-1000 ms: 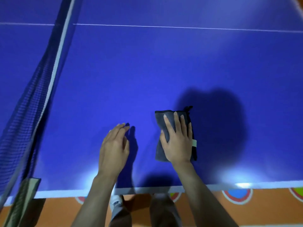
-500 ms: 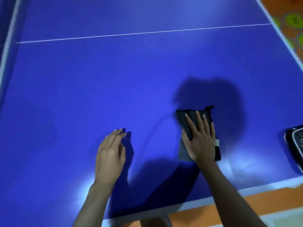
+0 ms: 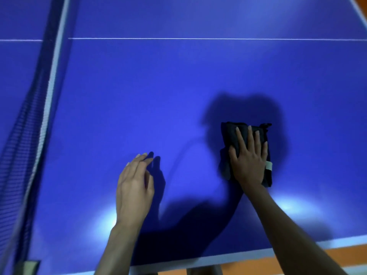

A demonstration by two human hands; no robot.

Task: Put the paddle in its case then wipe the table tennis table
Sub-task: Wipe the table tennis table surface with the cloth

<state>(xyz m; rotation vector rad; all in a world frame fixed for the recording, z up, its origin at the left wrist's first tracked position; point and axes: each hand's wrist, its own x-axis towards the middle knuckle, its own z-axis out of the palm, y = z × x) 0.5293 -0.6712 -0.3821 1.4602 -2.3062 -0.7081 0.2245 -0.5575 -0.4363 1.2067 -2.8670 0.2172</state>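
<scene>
Cloth (image 3: 230, 135), dark, folded, near front edge of blue surface (image 3: 158, 86), pressed flat under spread right hand (image 3: 248, 157); left hand (image 3: 135, 185) relaxed, empty. Risk: bunching, or missed strips beside net (image 3: 39, 116).

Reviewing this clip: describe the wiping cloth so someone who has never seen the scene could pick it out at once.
Start at the blue table tennis table, with the net along its left side. Near the table's front edge, right of centre, lies the cloth, pressed flat under the right hand. It is the only dark, folded fabric on the surface, with a small pale tag at its right edge; the left hand touches bare table.
</scene>
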